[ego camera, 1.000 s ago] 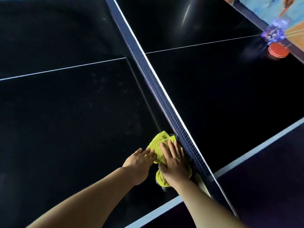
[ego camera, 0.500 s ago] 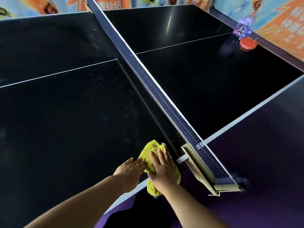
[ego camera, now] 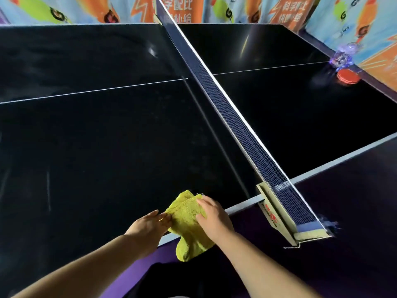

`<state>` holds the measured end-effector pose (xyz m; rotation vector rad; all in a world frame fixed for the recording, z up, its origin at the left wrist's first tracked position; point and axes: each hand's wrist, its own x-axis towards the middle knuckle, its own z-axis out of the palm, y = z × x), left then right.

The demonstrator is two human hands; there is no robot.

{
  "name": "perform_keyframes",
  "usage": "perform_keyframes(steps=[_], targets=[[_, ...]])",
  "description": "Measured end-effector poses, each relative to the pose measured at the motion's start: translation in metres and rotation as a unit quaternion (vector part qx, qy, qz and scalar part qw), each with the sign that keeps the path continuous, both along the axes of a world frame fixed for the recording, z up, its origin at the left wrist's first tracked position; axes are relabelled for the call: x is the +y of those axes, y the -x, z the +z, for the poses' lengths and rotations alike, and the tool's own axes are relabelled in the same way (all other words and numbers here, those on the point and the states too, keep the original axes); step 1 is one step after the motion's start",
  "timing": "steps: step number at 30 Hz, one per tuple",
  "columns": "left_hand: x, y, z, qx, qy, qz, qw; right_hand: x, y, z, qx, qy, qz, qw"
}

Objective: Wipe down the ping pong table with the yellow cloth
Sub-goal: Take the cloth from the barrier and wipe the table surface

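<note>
We look down on a black ping pong table (ego camera: pixel 107 136) split by its dark net (ego camera: pixel 236 119), and we place everything from that net. The yellow cloth (ego camera: pixel 189 222) sits left of the net's near end, close to the clamp (ego camera: pixel 277 214) that fixes the net to the table edge, but apart from it. The cloth is bunched and folded. Its upper part lies on the table top at the pale border line, and its lower part hangs over the edge above the purple floor (ego camera: pixel 133 276). The right hand (ego camera: pixel 214 216) lies flat on the side of the cloth nearer the net, fingers fairly straight and close together, thumb resting on the fabric. The left hand (ego camera: pixel 148 229) is on the side farther from the net, fingers straight and held together, their tips touching the cloth's edge; its thumb is hidden. Right of the net, at the table's end, lie a red paddle (ego camera: pixel 348 78) and, just behind it, a clear plastic object (ego camera: pixel 342 55) too blurred to name. Beyond the net's far end stand orange and blue banners (ego camera: pixel 214 9).
</note>
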<state>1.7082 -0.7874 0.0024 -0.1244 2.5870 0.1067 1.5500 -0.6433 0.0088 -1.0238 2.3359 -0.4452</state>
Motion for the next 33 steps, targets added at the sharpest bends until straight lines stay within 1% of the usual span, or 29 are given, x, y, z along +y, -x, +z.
perform_keyframes(steps=[2, 5, 8, 10, 12, 13, 15, 17, 19, 21, 23, 26, 28, 30, 31, 33], targets=[[0.001, -0.013, 0.002, -0.001, 0.000, 0.022, 1.000, -0.005, 0.000, 0.009, 0.006, -0.034, -0.018, 0.999], [0.005, -0.020, 0.005, -0.008, -0.009, 0.042, 0.999, -0.015, -0.004, 0.014, -0.034, -0.068, -0.029, 0.997], [0.008, -0.014, 0.012, 0.005, -0.069, 0.110, 0.992, -0.026, -0.006, 0.010, -0.100, -0.063, -0.091, 0.989], [0.009, -0.009, 0.022, 0.036, -0.108, 0.166, 0.980, -0.033, -0.002, 0.009, -0.130, -0.061, -0.130, 0.981], [0.009, -0.006, 0.027, 0.066, -0.127, 0.216, 0.966, -0.038, 0.002, 0.009, -0.116, -0.077, -0.128, 0.982], [0.009, -0.007, 0.026, 0.082, -0.133, 0.237, 0.959, -0.040, 0.002, 0.010, -0.091, -0.093, -0.111, 0.985], [0.008, -0.008, 0.023, 0.086, -0.153, 0.290, 0.941, -0.042, 0.002, 0.014, -0.034, -0.116, -0.077, 0.990], [0.004, -0.004, 0.022, 0.094, -0.162, 0.325, 0.927, -0.044, 0.005, 0.023, 0.005, -0.099, -0.051, 0.994], [-0.001, 0.004, 0.021, 0.114, -0.167, 0.331, 0.922, -0.048, 0.011, 0.039, 0.034, -0.075, -0.013, 0.997], [-0.006, 0.015, 0.024, 0.123, -0.193, 0.338, 0.913, -0.052, 0.020, 0.057, 0.040, -0.046, 0.016, 0.998], [-0.010, 0.024, 0.028, 0.131, -0.222, 0.354, 0.899, -0.059, 0.027, 0.077, 0.012, -0.010, 0.014, 1.000], [-0.017, 0.030, 0.034, 0.181, -0.245, 0.376, 0.875, -0.073, 0.036, 0.111, -0.021, 0.048, -0.014, 0.999], [-0.022, 0.030, 0.040, 0.198, -0.245, 0.388, 0.866, -0.081, 0.042, 0.133, -0.008, 0.082, -0.024, 0.996], [-0.028, 0.029, 0.042, 0.224, -0.224, 0.381, 0.868, -0.087, 0.045, 0.153, -0.001, 0.109, -0.019, 0.994], [-0.031, 0.028, 0.043, 0.234, -0.213, 0.378, 0.870, -0.089, 0.047, 0.162, 0.004, 0.115, -0.014, 0.993], [-0.036, 0.028, 0.047, 0.250, -0.218, 0.386, 0.861, -0.091, 0.053, 0.176, 0.026, 0.121, -0.011, 0.992]])
